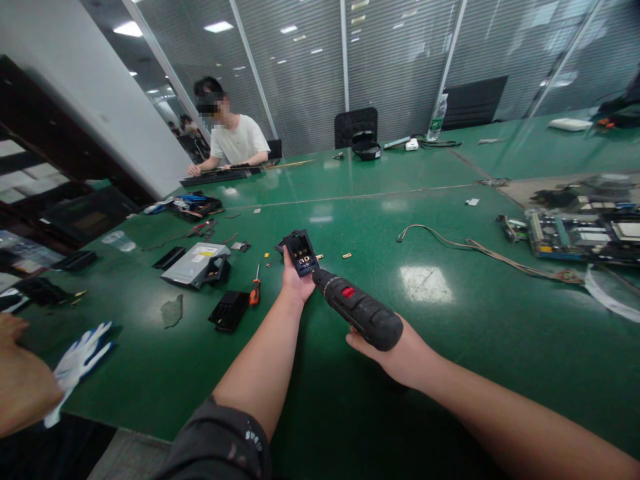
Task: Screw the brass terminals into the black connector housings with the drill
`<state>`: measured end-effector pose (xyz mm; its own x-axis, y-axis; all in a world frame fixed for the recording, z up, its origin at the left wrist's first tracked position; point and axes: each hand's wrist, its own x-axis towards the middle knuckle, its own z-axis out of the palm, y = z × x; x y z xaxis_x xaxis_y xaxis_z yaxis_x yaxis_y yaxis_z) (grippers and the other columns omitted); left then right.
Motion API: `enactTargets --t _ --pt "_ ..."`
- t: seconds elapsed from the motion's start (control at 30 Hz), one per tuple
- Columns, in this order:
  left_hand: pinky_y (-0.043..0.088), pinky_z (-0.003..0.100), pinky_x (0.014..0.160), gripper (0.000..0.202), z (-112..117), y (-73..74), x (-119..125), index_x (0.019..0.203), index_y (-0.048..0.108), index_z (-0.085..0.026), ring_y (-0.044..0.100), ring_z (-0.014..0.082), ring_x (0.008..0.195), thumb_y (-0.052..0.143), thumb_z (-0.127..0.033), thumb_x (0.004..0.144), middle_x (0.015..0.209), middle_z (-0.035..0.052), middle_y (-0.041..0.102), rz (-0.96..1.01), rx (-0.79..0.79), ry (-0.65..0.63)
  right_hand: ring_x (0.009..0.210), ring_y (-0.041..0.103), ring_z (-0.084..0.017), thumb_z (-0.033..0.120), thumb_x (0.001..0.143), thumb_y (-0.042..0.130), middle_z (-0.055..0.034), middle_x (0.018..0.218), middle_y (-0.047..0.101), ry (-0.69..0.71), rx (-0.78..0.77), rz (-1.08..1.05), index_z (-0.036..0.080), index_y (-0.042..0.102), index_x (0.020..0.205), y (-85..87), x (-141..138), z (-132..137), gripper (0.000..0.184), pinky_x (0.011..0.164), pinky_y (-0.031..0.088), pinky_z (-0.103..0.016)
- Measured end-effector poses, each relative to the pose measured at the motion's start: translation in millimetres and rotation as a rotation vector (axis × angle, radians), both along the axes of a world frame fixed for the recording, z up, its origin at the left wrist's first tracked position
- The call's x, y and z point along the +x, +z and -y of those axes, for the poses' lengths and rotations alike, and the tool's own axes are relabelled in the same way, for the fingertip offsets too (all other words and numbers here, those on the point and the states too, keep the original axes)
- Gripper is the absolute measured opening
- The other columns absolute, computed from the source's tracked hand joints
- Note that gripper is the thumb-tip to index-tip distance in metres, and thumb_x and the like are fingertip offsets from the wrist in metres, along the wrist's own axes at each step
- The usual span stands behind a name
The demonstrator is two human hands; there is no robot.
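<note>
My left hand [295, 280] grips a small black rectangular component [301, 253] with gold-coloured contacts, raised a little above the green table [380, 220]. In my right hand [385, 353] is a black cordless electric screwdriver [357, 310] with a red button. Its front end meets the lower edge of the component. Small brass-coloured pieces [347, 255] lie on the table beyond my hands. An orange-handled screwdriver [255, 288] lies to the left of my left hand.
A silver optical drive [195, 263] and black plastic parts [229, 310] lie at left. A white glove [80, 370] lies near another person's arm [20, 380]. A circuit board [575, 233] and ribbon cable [490, 253] lie at right. Across the table, a co-worker [233, 130] sits at a keyboard [215, 177].
</note>
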<state>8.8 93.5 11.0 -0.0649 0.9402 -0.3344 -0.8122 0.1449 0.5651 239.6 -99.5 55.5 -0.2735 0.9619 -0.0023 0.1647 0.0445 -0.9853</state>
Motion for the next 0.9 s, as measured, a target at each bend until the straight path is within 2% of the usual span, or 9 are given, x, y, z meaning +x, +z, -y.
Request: enactTargets --t 0.37,0.57,0.77,0.9 --pt "0.063 0.031 0.063 0.065 -0.5 -2.7 -2.0 0.116 0.084 -0.019 0.075 0.0191 0.065 0.074 -0.082 0.109 0.086 0.0057 0.081 -0.02 0.012 -0.013 0.089 0.073 -0.029 0.048 0.087 0.083 -0.006 0.094 0.079 0.002 -0.05 -0.003 0.026 0.073 0.095 8.1 -0.7 0.5 0.026 0.088 0.061 -0.047" --pt "0.062 0.031 0.062 0.068 0.4 -0.6 -1.3 0.116 0.084 -0.017 0.075 0.0196 0.063 0.067 -0.083 0.113 0.084 0.0049 0.08 -0.026 0.006 -0.017 0.089 0.074 -0.029 0.047 0.087 0.082 -0.0064 0.094 0.08 0.005 -0.031 0.007 0.025 0.073 0.095 6.4 -0.2 1.0 0.025 0.088 0.061 -0.046" --pt "0.061 0.031 0.06 0.071 4.1 5.6 1.1 0.114 0.083 -0.016 0.074 0.0196 0.062 0.049 -0.077 0.122 0.082 0.005 0.078 -0.026 0.004 -0.018 0.088 0.074 -0.027 0.046 0.09 0.079 -0.0057 0.093 0.079 0.013 0.025 0.013 0.025 0.072 0.096 4.0 0.4 0.8 0.023 0.086 0.061 -0.044" --pt "0.06 0.031 0.061 0.07 4.6 7.3 2.3 0.114 0.083 -0.017 0.073 0.0196 0.062 0.05 -0.079 0.121 0.082 0.0049 0.078 -0.024 -0.01 -0.013 0.088 0.073 -0.027 0.047 0.09 0.079 -0.0057 0.093 0.078 0.027 0.018 0.024 0.025 0.072 0.096 1.3 0.4 0.8 0.023 0.086 0.061 -0.044"
